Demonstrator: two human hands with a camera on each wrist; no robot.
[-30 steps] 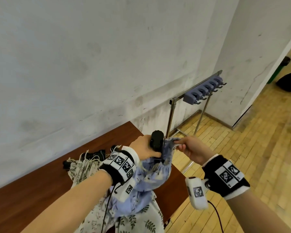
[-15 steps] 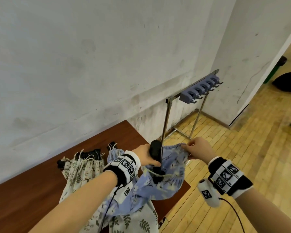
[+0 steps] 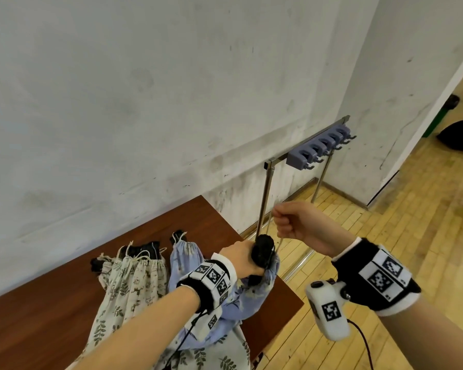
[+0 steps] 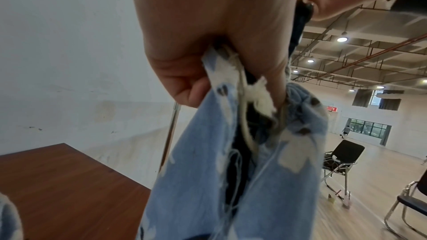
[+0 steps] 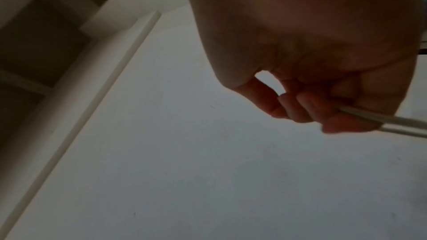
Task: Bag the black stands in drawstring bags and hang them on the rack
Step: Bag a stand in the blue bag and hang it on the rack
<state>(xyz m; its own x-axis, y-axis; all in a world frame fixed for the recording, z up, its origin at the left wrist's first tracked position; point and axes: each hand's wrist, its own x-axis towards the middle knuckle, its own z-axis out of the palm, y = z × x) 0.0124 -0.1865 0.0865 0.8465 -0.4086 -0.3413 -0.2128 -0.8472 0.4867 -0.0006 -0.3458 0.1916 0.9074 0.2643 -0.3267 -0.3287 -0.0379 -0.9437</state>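
- Left hand (image 3: 242, 259) grips black stand (image 3: 262, 249) through neck of blue floral drawstring bag (image 3: 247, 292), over brown table's (image 3: 51, 303) edge.
- Right hand (image 3: 297, 222) pinches pale cord (image 5: 379, 121); pull straight, steady, until mouth cinches.

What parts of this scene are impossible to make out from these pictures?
- Black stand, head view: lower part hidden inside the blue bag and behind the left hand.
- Drawstring, right wrist view: dim, blurred, cut off by the right edge.
- Rack hooks, head view: too small for detail.

The head camera looks down over both forearms; each wrist camera sits close under its fist, the left sharing the table (image 3: 64, 303) with it.
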